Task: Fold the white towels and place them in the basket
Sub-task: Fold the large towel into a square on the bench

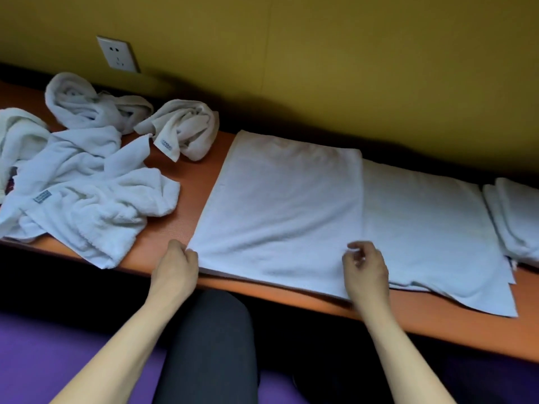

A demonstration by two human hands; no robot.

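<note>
Over at nine o'clock a loose heap of towels [84, 196] sprawls across the orange table [186, 205], one corner hanging off the near edge. Behind it, toward ten and eleven o'clock, a rolled-up towel [87, 103] and a smaller bunched towel [183, 126] sit just under the wall socket [118, 53] on the yellow wall [350, 53].

Centre of the picture now — the towel being folded [277, 211] lies flat on the table, its left part doubled over so a folded edge runs across the middle, the single layer stretching on toward three o'clock. The left hand [175, 266] is at the near-left corner, fingers curled and pinching that corner at the table's edge. The right hand [366, 266] is at the near edge by the fold line, fingers bent over the cloth — whether it actually grips the towel I cannot tell.

At three o'clock a folded stack [513, 220] touches the flat towel's far end. Below, at six o'clock, a dark trouser leg [210, 345] over a purple floor [58, 360]. No basket in view.
</note>
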